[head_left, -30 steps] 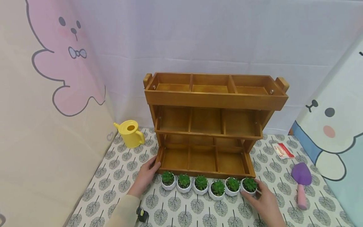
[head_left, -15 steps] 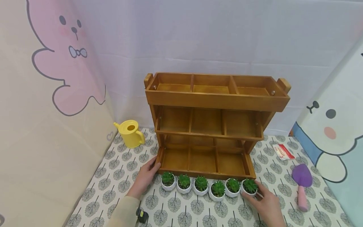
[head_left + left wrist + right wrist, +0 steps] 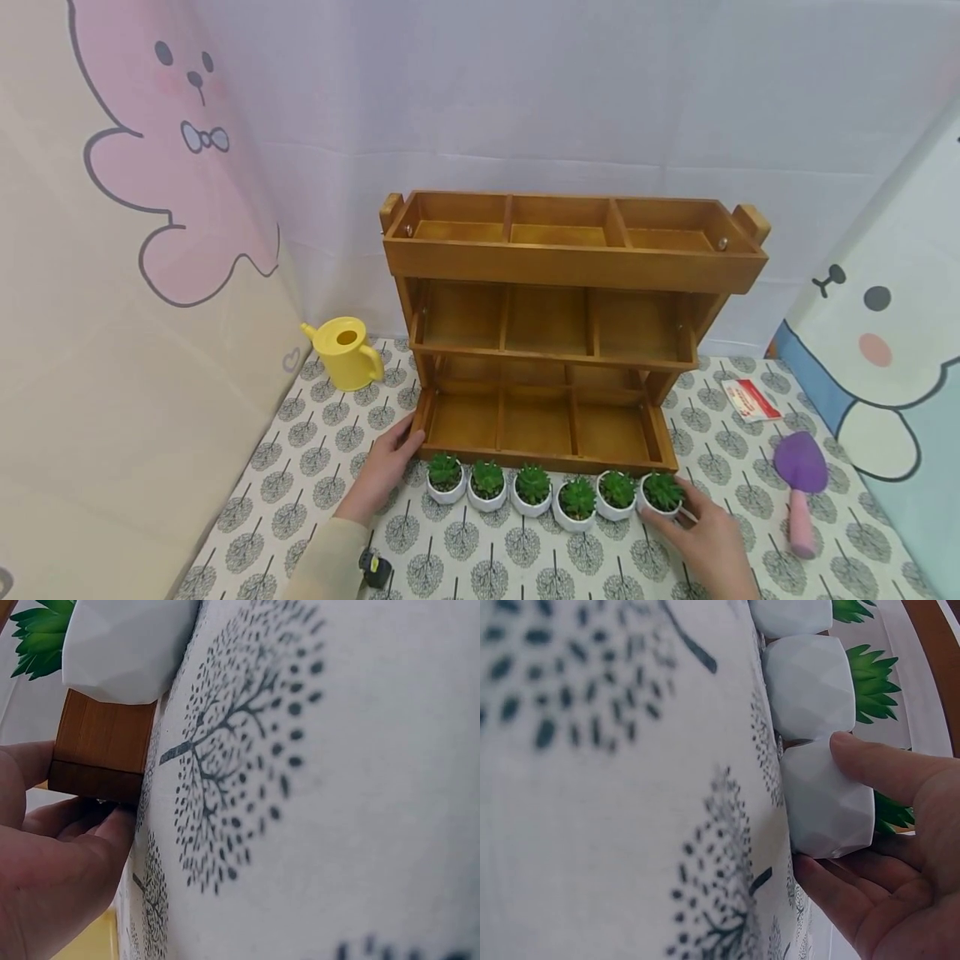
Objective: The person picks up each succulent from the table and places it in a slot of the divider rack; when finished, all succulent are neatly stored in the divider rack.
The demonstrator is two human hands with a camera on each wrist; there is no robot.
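A three-tier wooden plant stand (image 3: pixel 551 460) stands upright on the table, each tier divided into compartments. In front of its lowest tier, several small green succulents in white faceted pots (image 3: pixel 532 492) form a row. My left hand (image 3: pixel 387 462) grips the lowest tier's left front corner, with the wooden corner (image 3: pixel 97 746) between thumb and fingers in the left wrist view. At the row's right end, my right hand (image 3: pixel 701 537) holds the last potted succulent (image 3: pixel 829 799) between thumb and fingers. That pot rests on the cloth and touches or nearly touches its neighbour (image 3: pixel 810 686).
A yellow watering can (image 3: pixel 347 358) stands left of the plant stand. On the right lie a red and white packet (image 3: pixel 750 400) and a purple trowel with a pink handle (image 3: pixel 799 492). Tree-patterned cloth (image 3: pixel 480 575) covers the table; printed curtains hang around it.
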